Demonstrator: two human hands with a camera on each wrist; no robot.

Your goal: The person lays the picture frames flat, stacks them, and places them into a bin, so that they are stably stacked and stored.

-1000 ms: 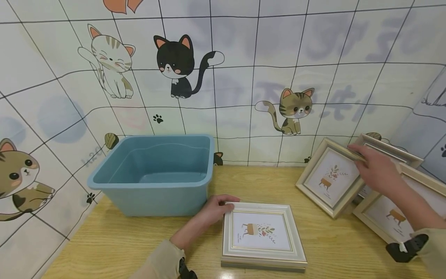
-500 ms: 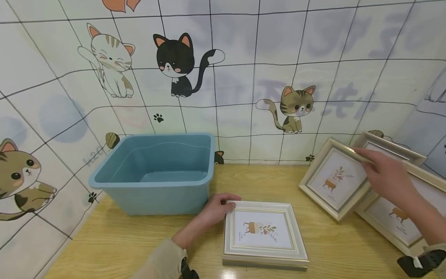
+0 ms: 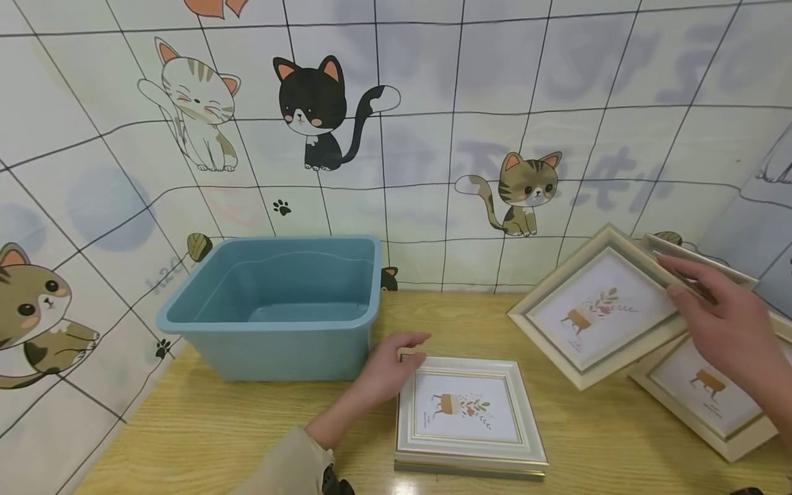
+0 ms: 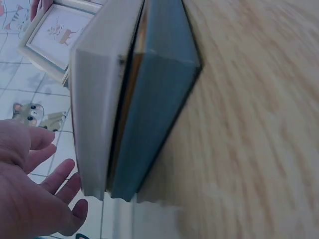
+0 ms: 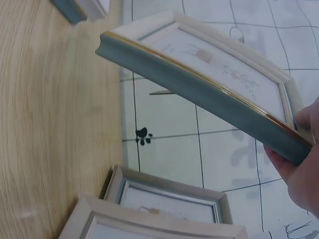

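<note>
My right hand (image 3: 727, 320) grips a cream picture frame (image 3: 597, 309) by its upper right edge, thumb on the front. The frame is tilted and raised off the table, as the right wrist view also shows, with its grey-green side (image 5: 199, 99) facing that camera. My left hand (image 3: 390, 371) is beside the upper left corner of a stack of two picture frames (image 3: 467, 412), its fingers spread and holding nothing. The top frame lies flat, picture up; a second one with a bluish side (image 4: 159, 94) is under it.
An empty blue plastic bin (image 3: 297, 354) stands left of the stack. At the right, another picture frame (image 3: 705, 419) leans behind the held one, with a further frame (image 3: 739, 275) farther back. A cat-patterned wall covering (image 3: 421, 151) closes off the back of the wooden table (image 3: 247, 440).
My right hand has lifted the cream frame, turning it and bringing its face more toward the camera. The left hand's fingers have risen from the stack's corner.
</note>
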